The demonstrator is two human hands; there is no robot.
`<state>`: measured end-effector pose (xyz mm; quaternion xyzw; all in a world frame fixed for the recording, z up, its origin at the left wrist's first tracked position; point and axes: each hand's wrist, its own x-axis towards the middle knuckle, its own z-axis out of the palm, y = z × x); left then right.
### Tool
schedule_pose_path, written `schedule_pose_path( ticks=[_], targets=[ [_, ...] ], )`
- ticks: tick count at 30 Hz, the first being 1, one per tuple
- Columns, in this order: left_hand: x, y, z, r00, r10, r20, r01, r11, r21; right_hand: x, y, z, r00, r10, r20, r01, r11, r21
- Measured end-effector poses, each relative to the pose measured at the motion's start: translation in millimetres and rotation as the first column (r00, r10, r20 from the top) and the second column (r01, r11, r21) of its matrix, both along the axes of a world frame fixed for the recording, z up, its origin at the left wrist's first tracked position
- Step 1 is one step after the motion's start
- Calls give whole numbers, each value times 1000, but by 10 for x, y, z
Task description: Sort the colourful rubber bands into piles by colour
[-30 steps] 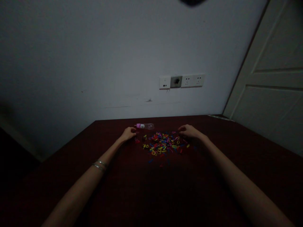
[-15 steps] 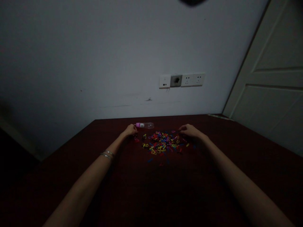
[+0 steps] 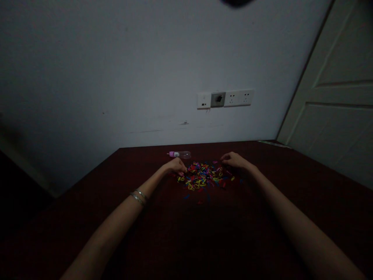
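A loose pile of small coloured loops point(image 3: 201, 177), which look like paper clips in yellow, red, blue and pink, lies spread on the dark red table point(image 3: 186, 237). My left hand point(image 3: 176, 166) is at the pile's left edge, its fingers pinched together and pointing down; whatever is between them is too small to make out. At the upper right edge of the pile rests my right hand point(image 3: 234, 160), with fingers loosely bent and apart from the thumb, and no object visible in it. A clear bottle with a pink top point(image 3: 183, 154) lies on its side just behind my left hand.
Beyond the table's back edge stands a pale wall with a row of sockets and a switch point(image 3: 224, 99). A white panelled door point(image 3: 335, 112) is on the right. Stray loops point(image 3: 200, 202) lie in front of the pile. The light is dim.
My left hand first reached loops left of the pile, near the bottle's pink top, then moved right and toward me to the pile's edge. My right hand has hardly moved.
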<state>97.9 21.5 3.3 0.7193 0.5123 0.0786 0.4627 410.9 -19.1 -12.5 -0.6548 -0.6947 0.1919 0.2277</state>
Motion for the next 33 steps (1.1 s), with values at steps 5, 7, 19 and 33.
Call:
schedule_pose_path(
  ticks=[5,7,19,33],
  targets=[
    [69,-60,104,990,-130,50,126,989,77,16,10,11,1000,7,-17,-7,1000,-10],
    [7,-28,154,996,-87,-8,87,973,214,39,9,18,1000,-4,-8,4,1000,-19],
    [-513,107,120,910,-38,-413,63,997,47,-37,11,-69,996,-22,91,11,993,117],
    [113,-235,38,993,-108,43,112,991,-79,-356,-77,92,950,166,-266,-200,974,-105]
  ],
)
